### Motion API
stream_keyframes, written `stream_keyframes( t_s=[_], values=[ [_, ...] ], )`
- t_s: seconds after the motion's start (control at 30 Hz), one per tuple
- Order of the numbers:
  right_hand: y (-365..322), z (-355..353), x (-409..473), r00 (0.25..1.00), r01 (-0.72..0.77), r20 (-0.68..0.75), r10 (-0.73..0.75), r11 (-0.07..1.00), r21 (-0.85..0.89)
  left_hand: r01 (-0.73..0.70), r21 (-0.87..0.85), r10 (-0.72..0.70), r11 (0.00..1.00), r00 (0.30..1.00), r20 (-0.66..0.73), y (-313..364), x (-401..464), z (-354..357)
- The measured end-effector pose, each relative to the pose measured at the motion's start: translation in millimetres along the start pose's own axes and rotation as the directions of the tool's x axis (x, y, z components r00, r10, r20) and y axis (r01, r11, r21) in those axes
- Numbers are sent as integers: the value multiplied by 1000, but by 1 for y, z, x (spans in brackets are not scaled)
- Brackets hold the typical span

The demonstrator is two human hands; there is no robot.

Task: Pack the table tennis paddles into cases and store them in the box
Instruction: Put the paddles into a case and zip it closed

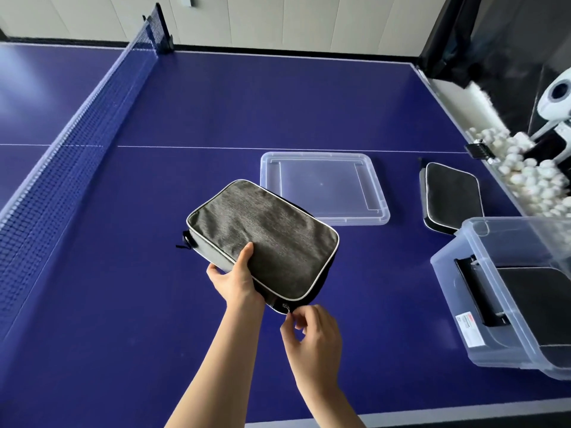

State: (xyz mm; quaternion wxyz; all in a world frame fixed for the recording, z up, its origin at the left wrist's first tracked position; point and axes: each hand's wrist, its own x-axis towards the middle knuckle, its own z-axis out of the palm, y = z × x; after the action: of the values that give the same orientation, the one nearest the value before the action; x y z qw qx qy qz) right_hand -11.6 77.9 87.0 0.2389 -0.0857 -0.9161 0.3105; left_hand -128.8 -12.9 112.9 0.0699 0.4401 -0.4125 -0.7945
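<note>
Zipping step, by the look of it: right hand (310, 330) pinches the zip pull (287, 307) at the near corner of the grey case (262, 239), left hand (236, 278) grips its near edge, tilting it off the desk (154, 304). Next, prob. run the zip round, then carry it right to the box (482, 307), already w/ dark cases in it. Farther off: another black case (451, 196), clear lid (324, 188).

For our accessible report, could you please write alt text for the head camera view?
A person's left hand holds a grey paddle case tilted above a blue table tennis table while the right hand pinches its zipper pull. A clear lid and a second case lie beyond; the clear box at right already holds dark cases.
</note>
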Motion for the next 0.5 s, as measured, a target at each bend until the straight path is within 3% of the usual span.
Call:
stream_keyframes(
  t_s=[0.13,0.5],
  values=[
    [3,-2,-2,999,-28,-15,28,1000,-10,-48,-23,48,999,999,24,14,5,-9],
    [17,-6,32,983,-181,-20,181,983,24,-1,51,-4,999,995,96,31,10,-20]
  ],
)
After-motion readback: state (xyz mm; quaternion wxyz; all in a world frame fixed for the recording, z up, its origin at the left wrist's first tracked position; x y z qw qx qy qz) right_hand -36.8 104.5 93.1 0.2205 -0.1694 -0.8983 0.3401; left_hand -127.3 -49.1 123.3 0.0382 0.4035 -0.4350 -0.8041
